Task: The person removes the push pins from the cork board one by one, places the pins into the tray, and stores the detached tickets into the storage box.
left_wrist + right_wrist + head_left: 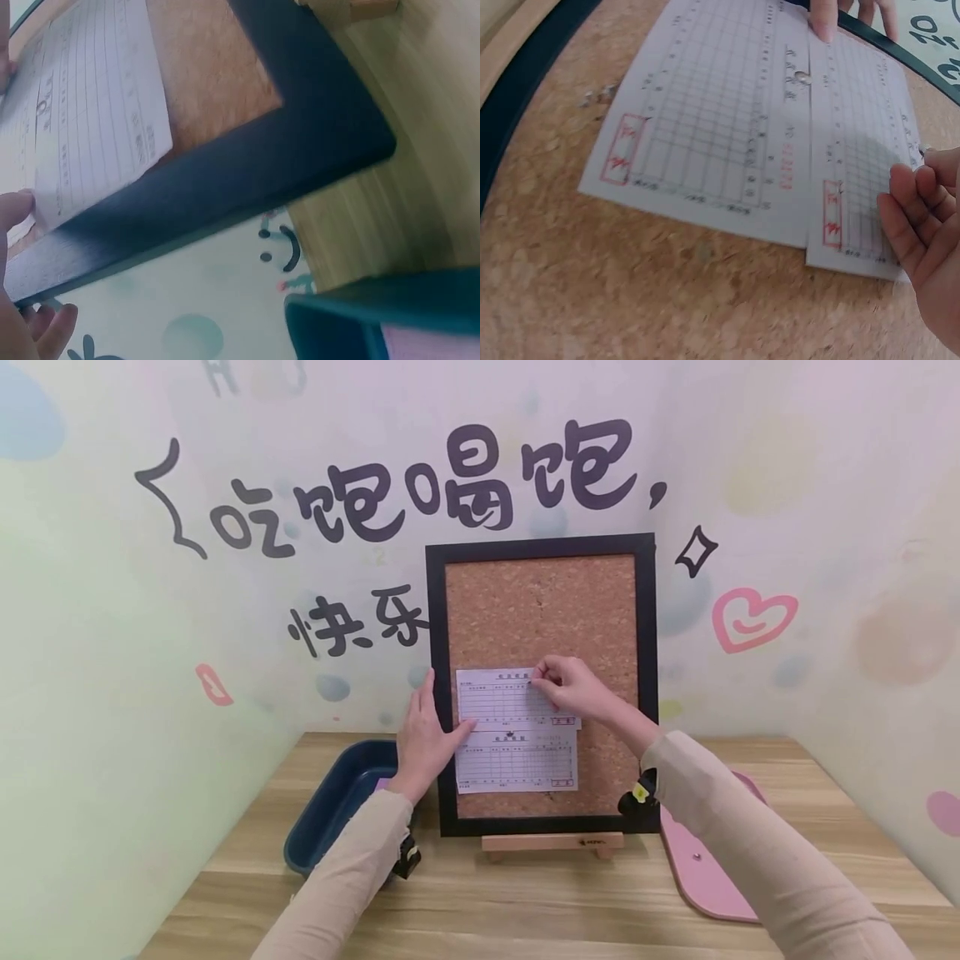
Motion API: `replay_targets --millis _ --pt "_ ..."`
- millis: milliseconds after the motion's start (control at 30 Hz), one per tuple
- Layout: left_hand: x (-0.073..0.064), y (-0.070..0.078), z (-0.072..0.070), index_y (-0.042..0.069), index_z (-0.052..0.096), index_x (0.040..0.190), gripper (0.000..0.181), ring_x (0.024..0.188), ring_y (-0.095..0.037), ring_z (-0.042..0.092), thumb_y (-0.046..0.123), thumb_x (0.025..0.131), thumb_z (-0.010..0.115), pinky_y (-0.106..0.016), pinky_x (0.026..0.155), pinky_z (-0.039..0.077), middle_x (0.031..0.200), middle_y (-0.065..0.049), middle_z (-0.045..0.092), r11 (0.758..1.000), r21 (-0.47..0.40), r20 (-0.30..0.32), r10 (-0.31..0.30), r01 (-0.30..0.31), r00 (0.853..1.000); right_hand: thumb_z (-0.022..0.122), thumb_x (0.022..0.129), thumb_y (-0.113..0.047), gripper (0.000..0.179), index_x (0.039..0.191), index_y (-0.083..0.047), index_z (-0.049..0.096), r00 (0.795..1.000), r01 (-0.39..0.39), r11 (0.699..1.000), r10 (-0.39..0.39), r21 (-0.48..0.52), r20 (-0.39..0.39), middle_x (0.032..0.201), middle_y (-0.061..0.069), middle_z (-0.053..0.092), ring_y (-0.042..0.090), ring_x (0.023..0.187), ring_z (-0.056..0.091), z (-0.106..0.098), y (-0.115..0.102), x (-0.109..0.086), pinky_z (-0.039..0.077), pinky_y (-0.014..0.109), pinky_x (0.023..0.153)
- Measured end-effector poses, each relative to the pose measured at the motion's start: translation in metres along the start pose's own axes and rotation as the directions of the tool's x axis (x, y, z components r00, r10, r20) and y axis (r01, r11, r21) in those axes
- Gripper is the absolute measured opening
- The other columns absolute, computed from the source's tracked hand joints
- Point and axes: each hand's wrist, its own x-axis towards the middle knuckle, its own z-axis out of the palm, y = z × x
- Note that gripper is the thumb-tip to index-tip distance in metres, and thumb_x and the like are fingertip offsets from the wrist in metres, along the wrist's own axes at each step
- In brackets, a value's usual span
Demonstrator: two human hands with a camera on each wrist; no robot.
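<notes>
A black-framed corkboard (pixel 540 610) leans upright on a small wooden stand (pixel 551 842). Two printed receipt slips lie on its cork: the upper slip (pixel 487 700) overlaps or meets the top of the lower slip (pixel 517 768). A pushpin (pixel 802 77) sits at the lower slip's top edge. My left hand (pixel 429 739) grips the board's left edge, thumb on the upper slip and fingers behind the frame (pixel 195 202). At the upper slip's top edge, my right hand (pixel 573 685) pinches a small pushpin (pixel 924 152), mostly hidden by the fingertips.
On the left stands a dark blue bin (pixel 300 835) with something purple inside. A pink board (pixel 712 881) lies on the right, bearing a small metallic pin (pixel 697 857). The wooden table (pixel 525 910) meets a decorated wall (pixel 360 427) behind.
</notes>
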Motion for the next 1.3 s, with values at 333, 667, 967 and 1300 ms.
replay_targets --millis 333,667,967,1300 --pt "0.014 -0.005 -0.012 0.003 0.037 0.134 0.081 0.113 -0.028 0.044 0.029 0.069 0.078 -0.039 0.092 0.043 0.132 -0.016 0.043 0.972 0.141 -0.064 0.201 -0.190 0.978 0.052 0.091 -0.010 0.007 0.092 -0.004 0.055 0.999 -0.041 0.998 0.042 0.049 -0.015 0.066 0.009 0.052 0.021 0.051 0.049 -0.002 0.011 -0.013 0.042 0.028 0.047" --pt "0.037 0.013 -0.021 0.002 0.049 0.126 0.061 0.101 -0.025 0.047 0.020 0.074 0.074 -0.030 0.075 0.050 0.119 -0.014 0.052 0.845 0.300 0.045 0.451 -0.443 0.892 0.053 0.091 -0.010 0.006 0.089 -0.005 0.056 0.999 -0.036 0.999 0.036 0.015 -0.024 0.068 0.008 0.052 0.020 0.053 0.049 -0.001 0.012 -0.017 0.042 0.029 0.050" --pt "0.048 0.022 -0.023 0.003 0.052 0.121 0.054 0.093 -0.023 0.046 0.023 0.076 0.073 -0.029 0.070 0.049 0.114 -0.011 0.051 0.864 0.260 0.166 0.400 -0.431 0.901 0.053 0.090 -0.010 0.006 0.087 -0.005 0.056 0.999 -0.029 1.000 0.029 -0.005 -0.024 0.061 0.006 0.049 0.019 0.048 0.047 0.002 0.015 -0.016 0.038 0.027 0.046" --pt "0.055 0.028 -0.025 0.004 0.059 0.104 0.040 0.086 -0.023 0.044 0.019 0.071 0.076 -0.030 0.066 0.046 0.099 -0.009 0.054 0.867 0.250 0.208 0.386 -0.431 0.899 0.053 0.090 -0.010 0.007 0.088 -0.005 0.056 0.999 -0.038 0.999 0.038 -0.012 -0.025 0.064 0.007 0.051 0.019 0.050 0.049 0.002 0.015 -0.016 0.041 0.028 0.047"
